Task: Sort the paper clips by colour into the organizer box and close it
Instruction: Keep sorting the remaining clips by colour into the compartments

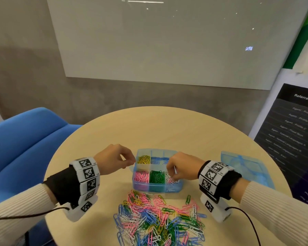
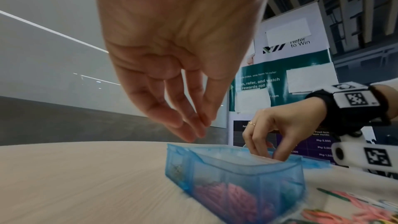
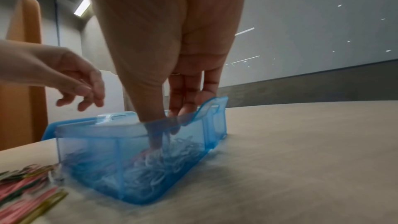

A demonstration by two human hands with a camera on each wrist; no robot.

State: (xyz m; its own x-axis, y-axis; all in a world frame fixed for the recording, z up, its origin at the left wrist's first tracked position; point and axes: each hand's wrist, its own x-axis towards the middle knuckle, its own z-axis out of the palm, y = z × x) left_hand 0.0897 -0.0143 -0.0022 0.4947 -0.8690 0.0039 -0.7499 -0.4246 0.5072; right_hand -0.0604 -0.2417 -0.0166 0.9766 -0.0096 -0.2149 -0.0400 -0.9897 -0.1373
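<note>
The blue translucent organizer box (image 1: 155, 186) stands open mid-table, holding sorted yellow, blue, pink, green and white clips. My right hand (image 1: 172, 176) dips into its near right compartment; thumb and fingers (image 3: 155, 142) pinch down among the white paper clips (image 3: 172, 157), with a white clip between them. My left hand (image 1: 130, 161) hovers at the box's far left corner beside the yellow clips (image 1: 144, 159). Its fingertips (image 2: 200, 125) are drawn together and no clip shows between them. A mixed pile of paper clips (image 1: 158, 219) lies in front of the box.
The box's blue lid (image 1: 245, 167) lies flat on the round wooden table (image 1: 167, 128), right of the box. A blue chair (image 1: 25, 142) stands to the left, a banner (image 1: 295, 132) to the right. A lone green clip (image 1: 188, 199) lies apart from the pile.
</note>
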